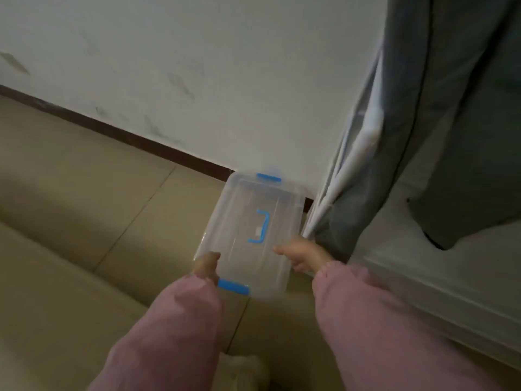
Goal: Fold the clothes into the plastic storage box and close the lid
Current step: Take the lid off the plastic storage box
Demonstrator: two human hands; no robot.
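Note:
A clear plastic storage box (pixel 242 235) with its lid on sits by the wall, over the tiled floor. The lid has a blue handle (pixel 260 227) and blue latches at the far end (pixel 268 177) and near end (pixel 233 287). My left hand (pixel 207 265) grips the box's near left edge. My right hand (pixel 300 253) grips its right side. Both arms wear pink sleeves. Whether the box rests on the floor or is lifted, I cannot tell. The box looks empty through the lid. No loose clothes are in view.
A white wall (pixel 197 80) with a dark baseboard (pixel 141 142) runs behind the box. A grey-blue bedcover (pixel 423 136) hangs off a bed at the right, close to the box. Beige floor tiles (pixel 70 193) spread to the left. A pale slipper (pixel 242 368) shows at the bottom.

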